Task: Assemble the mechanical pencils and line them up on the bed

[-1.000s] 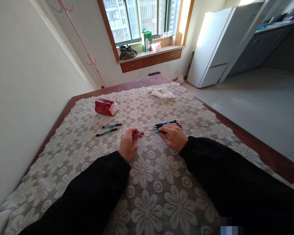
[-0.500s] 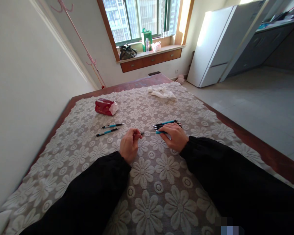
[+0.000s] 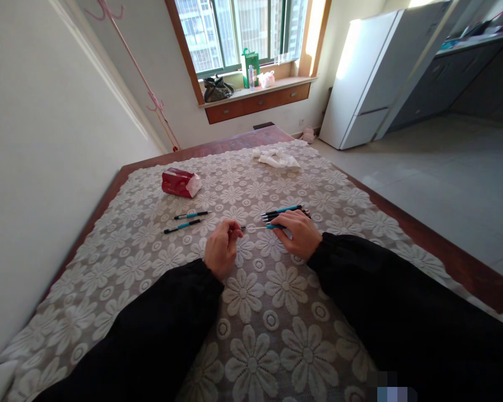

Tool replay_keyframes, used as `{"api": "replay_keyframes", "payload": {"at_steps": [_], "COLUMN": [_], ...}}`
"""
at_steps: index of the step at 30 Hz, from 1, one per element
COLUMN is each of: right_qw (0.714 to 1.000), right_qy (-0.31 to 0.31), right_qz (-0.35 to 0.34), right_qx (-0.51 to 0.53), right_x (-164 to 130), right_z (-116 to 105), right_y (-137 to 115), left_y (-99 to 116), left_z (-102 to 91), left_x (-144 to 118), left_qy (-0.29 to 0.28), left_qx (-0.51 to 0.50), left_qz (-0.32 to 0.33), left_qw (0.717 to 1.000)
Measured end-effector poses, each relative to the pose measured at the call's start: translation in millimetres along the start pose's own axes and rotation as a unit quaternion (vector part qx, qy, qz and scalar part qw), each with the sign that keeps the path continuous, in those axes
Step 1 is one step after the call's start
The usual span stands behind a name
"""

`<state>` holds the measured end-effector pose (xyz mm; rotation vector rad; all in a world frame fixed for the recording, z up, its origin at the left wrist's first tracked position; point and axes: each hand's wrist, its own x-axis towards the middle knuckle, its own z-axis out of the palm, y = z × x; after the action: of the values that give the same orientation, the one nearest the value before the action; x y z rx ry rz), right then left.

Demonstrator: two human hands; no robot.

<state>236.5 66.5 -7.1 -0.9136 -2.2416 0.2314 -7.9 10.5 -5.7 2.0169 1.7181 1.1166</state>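
My left hand [image 3: 222, 248] is closed, with thumb and fingertips pinching a small dark pen tip [image 3: 243, 228]. Opposite it, my right hand [image 3: 295, 233] grips the blue barrel [image 3: 272, 226] of a pen, whose far end is hidden under the fingers. A thin pale refill [image 3: 259, 228] sticks out of the barrel towards the pen tip; whether it touches the tip I cannot tell. Just beyond my right hand lie several blue and black pens [image 3: 283, 211] side by side, partly covered by it. Two more such pens, a farther one [image 3: 193, 215] and a nearer one [image 3: 182, 226], rest left of my left hand.
A white lace cloth [image 3: 251, 357] with flower patterns covers the wooden table. On it, farther off, are a red packet [image 3: 179, 183] at the left and a crumpled white plastic bag [image 3: 280, 161] at the right. A fridge [image 3: 362, 78] stands beyond the table's right side.
Both hands stay almost in place with their grips unchanged. The thin refill between them shows paler and more clearly now.
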Motion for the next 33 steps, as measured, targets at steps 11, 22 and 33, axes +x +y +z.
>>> {"api": "replay_keyframes", "payload": {"at_steps": [11,22,33], "right_qw": [1.000,0.998,0.987], "right_qy": [-0.002,-0.004,-0.024], "right_qz": [0.005,-0.027,-0.068], "right_qx": [-0.011,-0.061,-0.144], "right_x": [0.0,-0.1,2.1], "right_z": [0.9,-0.3,-8.5], "right_y": [0.2,2.3,1.2], "left_y": [-2.5,-0.4,6.2], "left_z": [2.5,1.8,-0.3], "left_x": [-0.5,-2.6,-4.1], "left_qy": [0.005,0.002,-0.012], "left_qx": [0.000,0.107,0.181], "left_qz": [0.006,0.081,0.151], "left_qw": [1.000,0.991,0.972]}}
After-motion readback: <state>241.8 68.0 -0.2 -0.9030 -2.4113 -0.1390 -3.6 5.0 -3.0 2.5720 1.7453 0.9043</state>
